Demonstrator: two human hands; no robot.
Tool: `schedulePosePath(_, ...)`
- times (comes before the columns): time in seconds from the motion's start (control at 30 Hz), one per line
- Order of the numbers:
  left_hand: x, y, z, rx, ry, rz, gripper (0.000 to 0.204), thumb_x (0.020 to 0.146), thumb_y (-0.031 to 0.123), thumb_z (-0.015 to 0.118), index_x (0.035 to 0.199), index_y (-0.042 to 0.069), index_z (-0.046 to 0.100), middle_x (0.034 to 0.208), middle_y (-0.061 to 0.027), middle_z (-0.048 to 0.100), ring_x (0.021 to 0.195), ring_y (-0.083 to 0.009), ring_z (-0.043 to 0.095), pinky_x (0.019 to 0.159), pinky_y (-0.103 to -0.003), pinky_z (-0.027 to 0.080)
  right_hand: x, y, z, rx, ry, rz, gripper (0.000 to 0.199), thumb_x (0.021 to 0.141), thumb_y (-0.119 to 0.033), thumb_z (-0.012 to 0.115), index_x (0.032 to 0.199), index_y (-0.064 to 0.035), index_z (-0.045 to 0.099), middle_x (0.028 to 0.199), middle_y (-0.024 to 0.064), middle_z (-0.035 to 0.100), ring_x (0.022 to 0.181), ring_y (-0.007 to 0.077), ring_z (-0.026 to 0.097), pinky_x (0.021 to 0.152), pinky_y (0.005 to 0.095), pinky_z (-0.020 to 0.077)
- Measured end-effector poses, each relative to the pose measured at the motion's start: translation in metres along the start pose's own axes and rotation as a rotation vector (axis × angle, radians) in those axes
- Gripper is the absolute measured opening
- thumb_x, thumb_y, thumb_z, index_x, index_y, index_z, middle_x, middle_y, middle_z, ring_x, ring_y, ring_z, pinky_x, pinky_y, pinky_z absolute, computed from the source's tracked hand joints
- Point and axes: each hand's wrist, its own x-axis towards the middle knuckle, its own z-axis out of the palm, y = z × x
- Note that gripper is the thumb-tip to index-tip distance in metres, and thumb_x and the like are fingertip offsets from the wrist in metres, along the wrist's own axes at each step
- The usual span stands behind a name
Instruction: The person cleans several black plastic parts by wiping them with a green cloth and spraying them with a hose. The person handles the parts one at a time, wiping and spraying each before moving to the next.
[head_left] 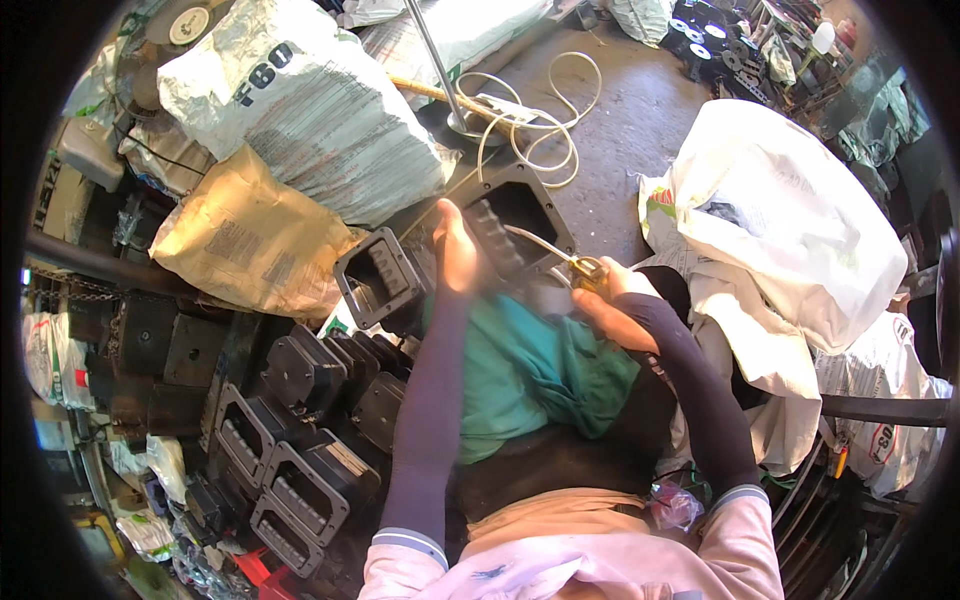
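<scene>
My left hand [455, 252] grips the near edge of a black metal housing [512, 222] with a ribbed inside, which rests over my lap. My right hand [612, 300] holds a yellow-handled tool [585, 268], its thin pale shaft reaching into the housing's opening. A green cloth [530, 370] lies across my lap under the part. Both forearms wear dark purple sleeves.
A second black housing [378, 275] lies just left of my left hand. Several more are stacked at the lower left [300, 440]. Full sacks, white [300, 110] and tan [250, 240], lie on the left; white bags [790, 220] on the right. A coiled white cable [540, 120] lies on the concrete floor ahead.
</scene>
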Motion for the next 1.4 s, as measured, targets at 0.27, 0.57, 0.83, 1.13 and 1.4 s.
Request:
schedulePosePath(0.27,0.001,0.003,0.002,0.255,0.148,0.003,0.067,0.102,0.053,0.045,0.123,-0.009,0.058,0.113,-0.0171,0.065,0.107,-0.0222,0.060,0.096,-0.035,0.044,0.018,-0.021,0.020,-0.243,0.151,-0.034,0.050,0.093,-0.038,0.060,0.125,-0.0030,0.045,0.093,0.0287,0.067,0.090,0.0464,0.065,0.080,0.0526,0.0514)
schedulePosePath(0.57,0.003,0.002,0.002,0.220,0.135,0.097,0.061,0.098,0.048,0.059,0.128,-0.005,0.058,0.123,-0.0177,0.064,0.111,-0.0246,0.061,0.095,-0.036,0.045,0.033,0.002,0.028,-0.332,0.227,-0.029,0.040,0.093,-0.033,0.059,0.115,-0.0021,0.046,0.087,0.0270,0.068,0.082,0.0460,0.066,0.075,0.0534,0.0517)
schedulePosePath(0.83,-0.002,0.010,0.006,0.353,0.199,0.160,0.062,0.094,0.044,0.066,0.131,-0.004,0.056,0.124,-0.0180,0.064,0.108,-0.0253,0.063,0.094,-0.036,0.046,0.039,0.002,0.039,-0.331,0.150,-0.033,0.042,0.093,-0.034,0.060,0.115,-0.0018,0.045,0.085,0.0278,0.067,0.083,0.0466,0.066,0.075,0.0541,0.0514)
schedulePosePath(1.13,-0.008,0.020,0.010,0.385,0.241,0.063,0.063,0.092,0.045,0.069,0.129,-0.005,0.059,0.121,-0.0184,0.066,0.111,-0.0259,0.062,0.095,-0.036,0.045,0.030,0.027,0.029,-0.393,0.174,0.025,0.039,0.092,-0.033,0.060,0.112,-0.0031,0.045,0.087,0.0276,0.067,0.084,0.0469,0.066,0.078,0.0536,0.0512)
schedulePosePath(1.4,-0.016,0.026,0.015,0.426,0.210,0.096,0.057,0.091,0.044,0.070,0.121,-0.005,0.064,0.115,-0.0182,0.068,0.105,-0.0241,0.063,0.092,-0.036,0.047,0.045,0.008,0.031,-0.311,0.231,-0.003,0.039,0.093,-0.034,0.060,0.114,-0.0029,0.046,0.091,0.0277,0.068,0.086,0.0460,0.066,0.077,0.0542,0.0509)
